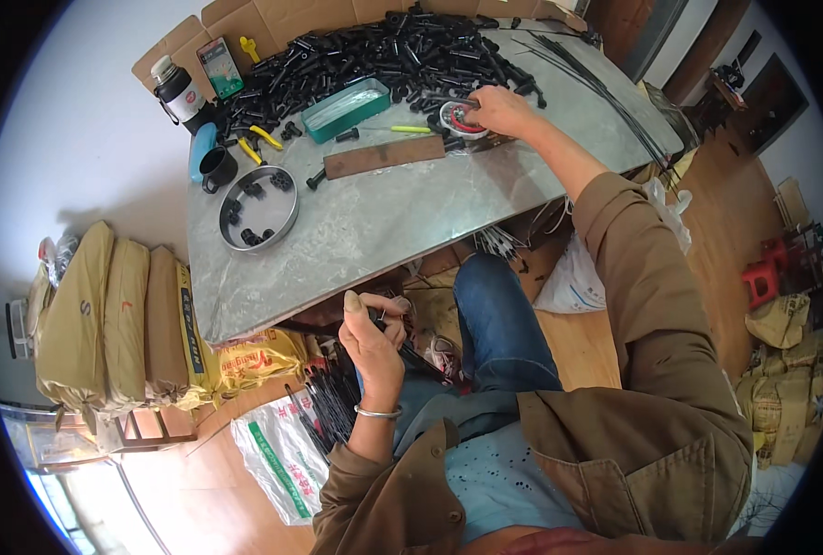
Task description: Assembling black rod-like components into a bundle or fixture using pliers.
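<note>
The grey worktop (356,205) bore black parts (365,57), heaped beyond the right grip (501,112), whose hold could not be told. A round white dish (470,136) lay just beneath it, offset leftward; the left grip (371,347), farther off, was closed around a dark piece (378,323).

Jacket (657,370): yours is brown, open-fronted, with round buttons (455,516) and a stitched pocket (666,486)
Shirt (513,472): you wear pale blue, dark-speckled
Jeans (504,314): your denim is blue
Bangle (377,413): silvery, around your left wrist (380,398)
</note>
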A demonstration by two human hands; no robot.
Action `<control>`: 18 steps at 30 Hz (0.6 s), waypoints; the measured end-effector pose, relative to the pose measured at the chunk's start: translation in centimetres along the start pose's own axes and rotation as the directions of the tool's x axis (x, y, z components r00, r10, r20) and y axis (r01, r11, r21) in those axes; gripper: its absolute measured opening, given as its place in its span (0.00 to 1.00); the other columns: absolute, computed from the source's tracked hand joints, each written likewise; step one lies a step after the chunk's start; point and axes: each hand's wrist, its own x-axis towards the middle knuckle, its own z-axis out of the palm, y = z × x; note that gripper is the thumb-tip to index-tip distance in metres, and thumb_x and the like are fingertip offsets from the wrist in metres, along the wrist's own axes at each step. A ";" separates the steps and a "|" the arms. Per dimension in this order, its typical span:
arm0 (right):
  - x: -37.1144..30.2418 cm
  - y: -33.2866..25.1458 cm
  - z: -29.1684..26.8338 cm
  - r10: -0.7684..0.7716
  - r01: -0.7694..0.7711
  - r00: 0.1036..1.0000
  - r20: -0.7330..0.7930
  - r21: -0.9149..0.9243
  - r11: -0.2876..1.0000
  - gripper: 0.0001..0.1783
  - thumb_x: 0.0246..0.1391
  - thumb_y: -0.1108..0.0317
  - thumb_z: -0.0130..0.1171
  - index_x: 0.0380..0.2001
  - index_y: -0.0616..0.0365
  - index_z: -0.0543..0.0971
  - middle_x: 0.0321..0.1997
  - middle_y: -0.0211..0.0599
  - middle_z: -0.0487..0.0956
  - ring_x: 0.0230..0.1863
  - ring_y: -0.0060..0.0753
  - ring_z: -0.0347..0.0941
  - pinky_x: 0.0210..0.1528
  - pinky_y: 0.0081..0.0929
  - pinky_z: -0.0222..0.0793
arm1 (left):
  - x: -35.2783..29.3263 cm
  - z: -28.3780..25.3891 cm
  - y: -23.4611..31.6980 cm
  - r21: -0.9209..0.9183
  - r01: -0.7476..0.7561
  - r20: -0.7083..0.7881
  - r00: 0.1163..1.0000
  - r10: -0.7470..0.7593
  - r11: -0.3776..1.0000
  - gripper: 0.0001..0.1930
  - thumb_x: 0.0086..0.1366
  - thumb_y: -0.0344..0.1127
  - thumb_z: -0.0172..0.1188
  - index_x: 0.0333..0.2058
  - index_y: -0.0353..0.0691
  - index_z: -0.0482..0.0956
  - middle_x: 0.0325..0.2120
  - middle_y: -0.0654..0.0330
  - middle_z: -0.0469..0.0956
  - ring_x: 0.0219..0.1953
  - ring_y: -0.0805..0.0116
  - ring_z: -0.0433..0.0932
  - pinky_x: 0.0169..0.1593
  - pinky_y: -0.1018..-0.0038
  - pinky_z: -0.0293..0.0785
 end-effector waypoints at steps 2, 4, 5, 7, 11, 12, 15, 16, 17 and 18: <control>0.5 -0.1 0.1 0.003 0.001 0.998 0.069 -0.070 0.998 0.16 0.49 0.56 0.56 0.34 0.57 0.80 0.34 0.45 0.80 0.40 0.48 0.76 0.43 0.41 0.70 | 0.4 -0.1 -0.3 -0.005 0.007 -0.033 0.999 -0.007 1.000 0.30 0.71 0.55 0.37 0.20 0.34 0.68 0.06 0.67 0.53 0.08 0.79 0.50 0.14 0.80 0.48; 0.8 -0.3 0.4 0.011 0.001 0.994 0.108 -0.107 0.994 0.16 0.49 0.56 0.56 0.34 0.57 0.80 0.35 0.46 0.80 0.41 0.48 0.76 0.43 0.41 0.70 | 0.7 -0.1 -0.5 -0.003 0.011 -0.028 1.000 -0.011 1.000 0.30 0.71 0.55 0.37 0.21 0.34 0.68 0.06 0.67 0.53 0.08 0.79 0.50 0.14 0.80 0.48; 1.1 -0.3 0.8 0.003 0.010 0.995 0.099 -0.125 0.992 0.16 0.49 0.57 0.56 0.34 0.57 0.80 0.35 0.46 0.80 0.41 0.49 0.76 0.43 0.41 0.70 | 0.8 -0.1 -0.5 -0.001 0.011 -0.022 1.000 -0.011 1.000 0.30 0.70 0.55 0.37 0.21 0.34 0.68 0.06 0.67 0.53 0.08 0.79 0.50 0.14 0.80 0.48; 1.5 -0.3 1.3 -0.017 0.029 0.997 0.079 -0.161 0.987 0.16 0.50 0.57 0.56 0.34 0.59 0.80 0.37 0.47 0.80 0.41 0.50 0.76 0.43 0.42 0.70 | 1.0 -0.1 -0.5 -0.001 0.013 -0.018 1.000 -0.013 1.000 0.30 0.70 0.55 0.37 0.21 0.34 0.68 0.06 0.67 0.53 0.08 0.79 0.50 0.14 0.80 0.48; 1.9 0.3 1.2 0.010 -0.013 1.000 -0.026 -0.122 0.992 0.17 0.50 0.58 0.55 0.32 0.62 0.79 0.38 0.50 0.79 0.42 0.51 0.75 0.43 0.42 0.70 | 1.0 -0.2 -0.6 -0.023 0.035 -0.021 0.999 -0.036 0.999 0.30 0.71 0.54 0.36 0.21 0.34 0.68 0.06 0.67 0.53 0.08 0.79 0.50 0.14 0.80 0.48; 2.2 0.7 1.3 0.010 -0.013 1.000 -0.027 -0.124 0.992 0.17 0.50 0.58 0.55 0.32 0.62 0.79 0.38 0.50 0.79 0.42 0.51 0.75 0.43 0.42 0.70 | 1.1 -0.3 -0.5 -0.029 0.035 -0.018 0.999 -0.036 0.999 0.30 0.71 0.54 0.36 0.21 0.34 0.68 0.06 0.67 0.53 0.08 0.79 0.50 0.14 0.80 0.48; 2.9 1.6 1.4 0.057 -0.058 0.997 -0.057 -0.012 0.998 0.16 0.51 0.60 0.54 0.30 0.64 0.78 0.34 0.50 0.80 0.39 0.49 0.76 0.42 0.41 0.69 | 1.0 -0.2 -0.5 -0.043 0.031 -0.007 0.999 -0.031 0.999 0.30 0.71 0.54 0.36 0.21 0.33 0.68 0.06 0.67 0.53 0.08 0.78 0.50 0.14 0.80 0.48; 3.0 2.0 1.4 0.057 -0.058 0.997 -0.061 -0.013 0.998 0.16 0.51 0.60 0.54 0.30 0.64 0.78 0.34 0.50 0.80 0.39 0.49 0.76 0.42 0.41 0.69 | 0.9 -0.1 -0.5 -0.041 0.028 0.012 1.000 -0.028 0.999 0.30 0.71 0.54 0.35 0.21 0.33 0.68 0.06 0.67 0.53 0.08 0.78 0.49 0.14 0.80 0.48; 2.9 1.9 1.4 0.055 -0.053 0.998 -0.041 0.055 0.997 0.15 0.51 0.60 0.54 0.29 0.64 0.78 0.32 0.50 0.80 0.37 0.48 0.77 0.41 0.40 0.69 | 0.6 -0.1 -0.6 -0.037 0.026 0.026 0.999 -0.025 0.999 0.30 0.71 0.53 0.35 0.21 0.33 0.68 0.07 0.67 0.53 0.08 0.78 0.49 0.14 0.79 0.48; 2.8 1.8 1.3 0.053 -0.049 0.998 -0.023 0.124 0.991 0.14 0.52 0.61 0.54 0.28 0.64 0.78 0.30 0.49 0.80 0.35 0.46 0.77 0.40 0.39 0.69 | 0.5 -0.1 -0.6 -0.034 0.023 0.040 0.999 -0.021 0.999 0.30 0.71 0.53 0.35 0.21 0.33 0.68 0.07 0.67 0.53 0.08 0.78 0.49 0.14 0.79 0.48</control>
